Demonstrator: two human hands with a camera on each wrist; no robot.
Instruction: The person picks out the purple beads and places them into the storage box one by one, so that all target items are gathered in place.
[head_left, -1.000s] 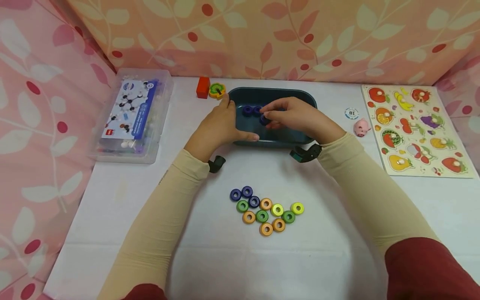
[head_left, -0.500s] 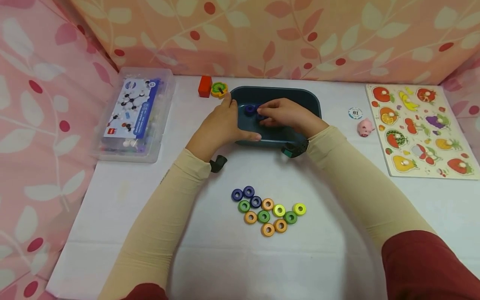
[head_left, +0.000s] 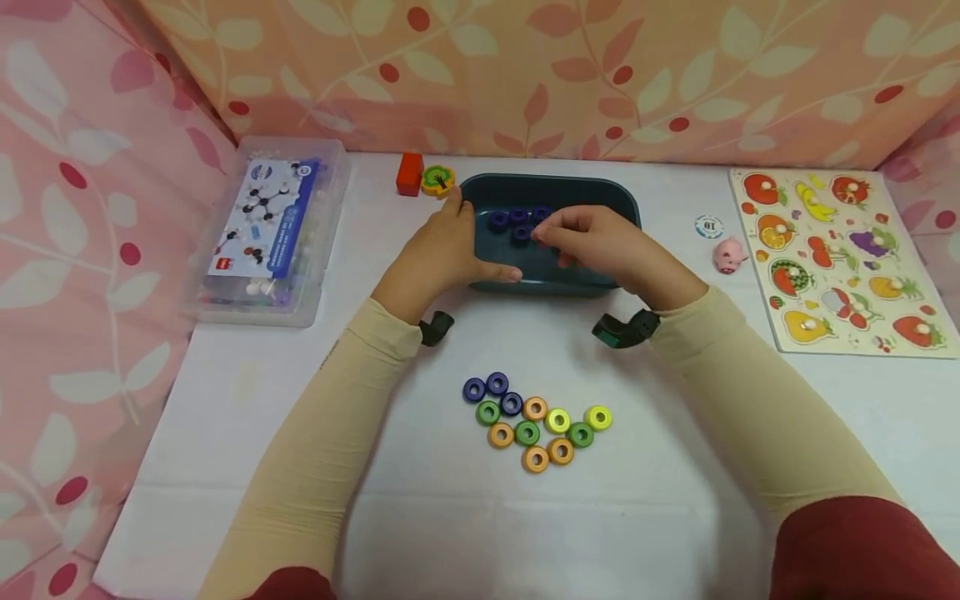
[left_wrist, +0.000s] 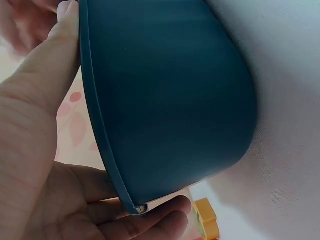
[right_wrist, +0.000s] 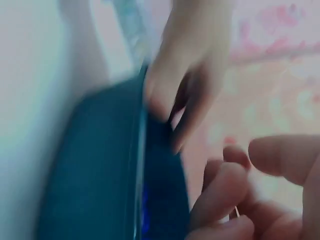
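Note:
My left hand (head_left: 438,254) holds the left end of a dark teal plastic tub (head_left: 555,282). In the left wrist view its thumb lies along the tub's rim (left_wrist: 95,107) and its fingers curl at the corner. Several dark blue rings (head_left: 521,234) sit together inside the tub, left of my right hand (head_left: 600,242). That hand hovers over the tub with bent fingers, its fingertips close to the rings. The blurred right wrist view shows a gap between its fingers (right_wrist: 225,190) and no ring there. Part of the tub's inside is hidden beneath it.
Nearer on the white table lie loose rings: dark blue (head_left: 474,389), green (head_left: 527,432), orange (head_left: 536,459) and yellow (head_left: 598,417). A clear box (head_left: 266,229), red block (head_left: 409,174) and tree piece (head_left: 438,179) stand left; a toy pig (head_left: 728,256), round chip (head_left: 709,226) and fruit puzzle (head_left: 847,262), right.
My right hand moved left over the blue rings, then drew back right, uncovering more of them in a group. My left hand has stayed at the tub's end. The loose rings lie unchanged.

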